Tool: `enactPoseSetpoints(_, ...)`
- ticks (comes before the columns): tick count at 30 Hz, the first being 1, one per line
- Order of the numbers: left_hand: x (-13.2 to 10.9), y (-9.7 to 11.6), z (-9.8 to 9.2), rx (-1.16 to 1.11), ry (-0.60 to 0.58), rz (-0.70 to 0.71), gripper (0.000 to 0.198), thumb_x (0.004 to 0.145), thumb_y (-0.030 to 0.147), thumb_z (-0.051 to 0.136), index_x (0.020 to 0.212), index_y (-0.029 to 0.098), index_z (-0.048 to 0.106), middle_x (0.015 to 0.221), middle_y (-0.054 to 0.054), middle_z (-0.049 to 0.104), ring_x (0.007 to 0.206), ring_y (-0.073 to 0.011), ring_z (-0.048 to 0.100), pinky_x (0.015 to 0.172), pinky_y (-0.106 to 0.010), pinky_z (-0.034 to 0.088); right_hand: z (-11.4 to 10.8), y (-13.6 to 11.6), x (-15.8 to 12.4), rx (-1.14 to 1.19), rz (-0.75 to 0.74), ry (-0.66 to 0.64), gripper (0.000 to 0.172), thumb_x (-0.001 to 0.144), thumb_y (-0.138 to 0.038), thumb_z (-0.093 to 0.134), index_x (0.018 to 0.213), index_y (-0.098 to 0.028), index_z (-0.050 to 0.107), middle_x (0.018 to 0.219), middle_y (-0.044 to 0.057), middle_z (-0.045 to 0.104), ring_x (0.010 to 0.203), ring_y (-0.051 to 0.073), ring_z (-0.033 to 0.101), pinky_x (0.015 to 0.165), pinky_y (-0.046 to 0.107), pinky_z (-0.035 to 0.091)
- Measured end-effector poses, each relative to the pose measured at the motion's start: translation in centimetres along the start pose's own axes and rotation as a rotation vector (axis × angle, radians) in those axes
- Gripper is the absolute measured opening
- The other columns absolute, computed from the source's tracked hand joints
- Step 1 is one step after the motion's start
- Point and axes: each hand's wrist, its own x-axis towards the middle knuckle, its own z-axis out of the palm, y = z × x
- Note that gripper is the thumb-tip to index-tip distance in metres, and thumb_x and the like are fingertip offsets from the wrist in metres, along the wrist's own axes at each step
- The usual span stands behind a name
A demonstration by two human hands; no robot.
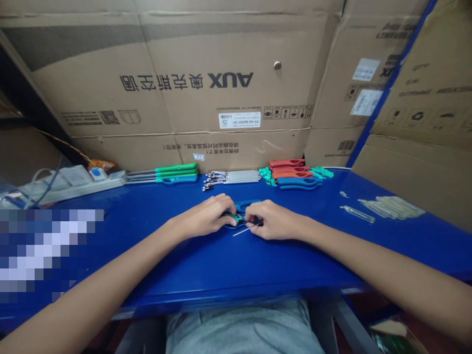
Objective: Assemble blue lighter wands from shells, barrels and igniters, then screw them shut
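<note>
My left hand is closed, thumb and fingertips pressed on a blue lighter handle shell on the table. At the thumb a small green part shows, with thin white wires beside it. My right hand is closed on a screwdriver, its thin metal shaft pointing left and toward me. The right fingertips also reach to the shell's right end. Both hands cover much of the shell, so its inside is mostly hidden.
Behind the hands lie finished-looking green and blue lighters, metal tubes with wires, red and blue handle shells and small green parts. Clear plastic fuel tanks lie right, a power strip left. Cardboard walls the back.
</note>
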Motion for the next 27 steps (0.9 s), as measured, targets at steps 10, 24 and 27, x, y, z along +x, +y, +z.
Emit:
enactPoseSetpoints(10, 0.2, -0.6, 0.2, 0.017, 0.0, -0.007, 0.02, 0.086, 0.035, 0.066, 0.089, 0.019, 0.056, 0.088, -0.002, 0.058, 0.084, -0.0184, 0.053, 0.071, -0.028, 0.039, 0.0, 0.5, 0.0, 0.015, -0.047, 0.015, 0.013, 0.071, -0.005, 0.059, 0.076, -0.016, 0.061, 0.074, 0.0, 0.061, 0.065, 0.011, 0.051, 0.063, 0.022, 0.038)
enactPoseSetpoints(24, 0.1, -0.8, -0.2, -0.092, 0.022, 0.061, 0.006, 0.086, 0.017, 0.06, 0.085, 0.018, 0.066, 0.09, -0.004, 0.065, 0.087, -0.017, 0.06, 0.079, -0.027, 0.045, -0.1, 0.4, 0.1, 0.026, -0.051, 0.005, 0.011, 0.073, -0.006, 0.059, 0.079, -0.014, 0.064, 0.076, 0.002, 0.063, 0.066, 0.011, 0.054, 0.062, 0.022, 0.04)
enactPoseSetpoints(27, 0.2, -0.8, -0.1, -0.148, 0.046, 0.027, 0.007, 0.084, 0.017, 0.06, 0.083, 0.017, 0.067, 0.087, -0.004, 0.067, 0.084, -0.0168, 0.06, 0.077, -0.027, 0.046, -0.1, 0.4, 0.0, 0.027, -0.056, 0.005, 0.013, 0.073, -0.005, 0.058, 0.078, -0.015, 0.064, 0.076, 0.002, 0.063, 0.065, 0.011, 0.054, 0.062, 0.021, 0.039)
